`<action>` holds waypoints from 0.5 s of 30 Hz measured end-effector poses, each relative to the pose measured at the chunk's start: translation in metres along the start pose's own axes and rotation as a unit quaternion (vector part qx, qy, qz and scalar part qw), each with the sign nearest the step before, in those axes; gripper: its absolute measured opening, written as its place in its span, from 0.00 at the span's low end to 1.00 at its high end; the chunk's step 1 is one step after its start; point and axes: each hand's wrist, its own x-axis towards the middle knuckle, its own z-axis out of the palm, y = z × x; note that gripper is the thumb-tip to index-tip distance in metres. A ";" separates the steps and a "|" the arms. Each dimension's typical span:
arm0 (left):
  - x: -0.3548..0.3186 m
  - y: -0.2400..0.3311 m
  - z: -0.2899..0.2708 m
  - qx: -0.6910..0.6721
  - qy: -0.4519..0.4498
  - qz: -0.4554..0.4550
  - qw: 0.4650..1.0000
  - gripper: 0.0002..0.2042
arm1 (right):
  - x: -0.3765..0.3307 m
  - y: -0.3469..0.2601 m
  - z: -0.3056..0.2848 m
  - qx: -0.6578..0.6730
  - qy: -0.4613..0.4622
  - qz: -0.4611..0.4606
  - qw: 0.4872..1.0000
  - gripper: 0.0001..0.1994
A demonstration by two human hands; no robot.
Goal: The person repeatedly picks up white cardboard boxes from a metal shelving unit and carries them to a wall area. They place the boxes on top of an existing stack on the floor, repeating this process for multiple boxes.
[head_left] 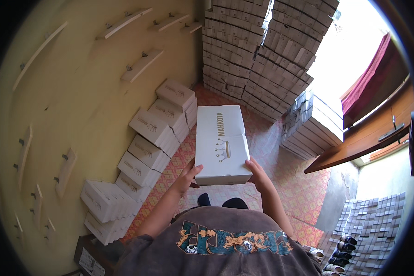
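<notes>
A white cardboard box with gold lettering and a crown print is held out in front of my body, its lid closed. My left hand grips its near left corner, thumb on the top and fingers underneath. At the near right corner my right hand holds it the same way, with most fingers hidden beneath. Left of the box, stacks of similar white boxes stand in a row along the wall.
Tall strapped stacks of boxes rise at the back, with another stack by the open wooden door. Small shelves jut from the yellow wall. Shoes lie at the lower right; a brown carton sits lower left.
</notes>
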 end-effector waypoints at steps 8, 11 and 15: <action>0.129 0.035 -0.011 -0.033 -0.009 0.022 0.999 0.39 | 0.110 -0.043 -0.063 0.029 -0.041 0.004 0.999 0.35; 0.180 0.034 -0.007 -0.065 -0.019 0.061 0.996 0.38 | 0.161 -0.062 -0.099 0.011 -0.097 0.016 0.995 0.34; 0.241 0.021 0.003 -0.169 0.019 0.046 0.984 0.37 | 0.233 -0.105 -0.135 -0.050 -0.171 0.039 0.983 0.35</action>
